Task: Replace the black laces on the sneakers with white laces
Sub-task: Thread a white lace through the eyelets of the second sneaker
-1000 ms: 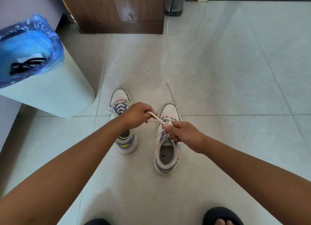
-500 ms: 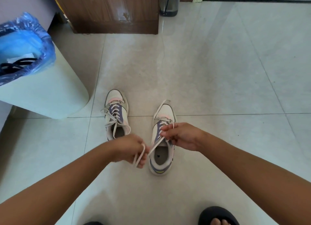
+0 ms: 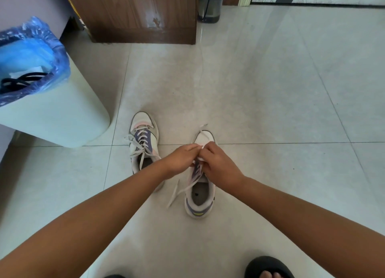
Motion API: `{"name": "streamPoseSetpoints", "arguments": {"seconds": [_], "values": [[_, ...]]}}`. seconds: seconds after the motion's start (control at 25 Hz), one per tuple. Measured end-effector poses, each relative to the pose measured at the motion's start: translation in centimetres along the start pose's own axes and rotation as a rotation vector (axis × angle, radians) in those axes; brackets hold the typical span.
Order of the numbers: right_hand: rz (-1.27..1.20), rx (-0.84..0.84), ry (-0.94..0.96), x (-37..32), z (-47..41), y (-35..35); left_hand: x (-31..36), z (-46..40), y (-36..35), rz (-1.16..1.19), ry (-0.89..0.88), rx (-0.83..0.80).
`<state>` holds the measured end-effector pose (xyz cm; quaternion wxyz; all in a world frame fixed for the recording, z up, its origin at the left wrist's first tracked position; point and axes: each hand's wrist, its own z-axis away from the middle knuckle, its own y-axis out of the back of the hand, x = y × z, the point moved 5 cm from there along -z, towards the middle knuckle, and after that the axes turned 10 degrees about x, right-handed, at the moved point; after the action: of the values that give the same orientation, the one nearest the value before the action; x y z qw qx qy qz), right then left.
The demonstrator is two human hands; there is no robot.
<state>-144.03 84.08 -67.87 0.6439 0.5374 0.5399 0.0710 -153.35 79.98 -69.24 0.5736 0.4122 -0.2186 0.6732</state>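
Two white sneakers stand on the tiled floor, toes pointing away from me. The left sneaker (image 3: 143, 140) carries a white lace, its ends loose over the opening. Over the front of the right sneaker (image 3: 199, 198), my left hand (image 3: 180, 160) and my right hand (image 3: 218, 163) meet, both pinching its white lace (image 3: 183, 191). One end of that lace trails down to the floor on the shoe's left; a short end pokes up past the toe. Black laces (image 3: 18, 82) lie in the bin at the left.
A pale bin (image 3: 62, 119) lined with a blue bag stands at the left. A wooden cabinet (image 3: 135, 15) and a water bottle (image 3: 209, 5) are at the back. My foot in a black slipper (image 3: 268, 267) shows at the bottom right.
My left hand has come back from beside the right sneaker's heel up to the toe area, joining my right hand. The lace end it pulled out now lies loose on the floor.
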Motion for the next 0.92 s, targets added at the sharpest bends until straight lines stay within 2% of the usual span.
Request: {"name": "streamPoseSetpoints", "arguments": {"seconds": [0.08,0.16,0.28,0.32,0.4,0.48,0.56,0.64,0.68,0.72,0.8,0.84,0.88,0.92], "values": [[-0.097,0.071,-0.209,1.1,0.1,0.6,-0.5,-0.4,-0.2,0.087,0.066,-0.047],[-0.165,0.027,-0.478,2.6,0.7,0.6,-1.0,-0.4,-0.1,0.078,0.1,-0.116],[-0.252,-0.007,-0.595,3.8,1.0,0.6,-1.5,-0.4,0.4,-0.02,0.089,-0.078],[-0.276,-0.007,-0.611,4.1,1.1,0.7,-1.4,-0.2,0.6,0.021,0.103,-0.044],[-0.289,-0.033,-0.634,4.5,1.4,0.9,-0.9,-0.2,1.3,0.292,0.205,0.008],[-0.301,-0.057,-0.668,4.7,1.9,1.4,-0.1,-0.5,3.1,0.678,0.279,0.08],[-0.32,-0.079,-0.698,5.1,2.3,1.6,0.9,-1.1,6.1,1.005,0.252,0.205],[-0.328,-0.111,-0.711,5.2,2.7,1.8,1.7,-1.4,9.4,1.223,0.186,0.334],[-0.323,-0.125,-0.712,5.2,2.7,1.8,1.9,-1.5,10.5,1.192,0.184,0.411],[-0.324,-0.13,-0.715,5.2,2.8,1.9,1.6,-1.5,11.2,0.977,0.197,0.509],[-0.374,-0.121,-0.735,5.2,2.6,2.0,1.1,-1.0,11.8,0.064,0.215,0.705],[-0.427,-0.113,-0.749,5.1,2.4,2.0,1.4,-0.8,11.1,-0.319,0.132,0.73],[-0.485,-0.11,-0.76,4.8,2.3,2.0,1.8,-0.5,9.4,-0.522,0.026,0.66],[-0.53,-0.112,-0.763,4.5,2.1,1.9,1.7,-0.2,7.3,-0.574,-0.006,0.522]]}}
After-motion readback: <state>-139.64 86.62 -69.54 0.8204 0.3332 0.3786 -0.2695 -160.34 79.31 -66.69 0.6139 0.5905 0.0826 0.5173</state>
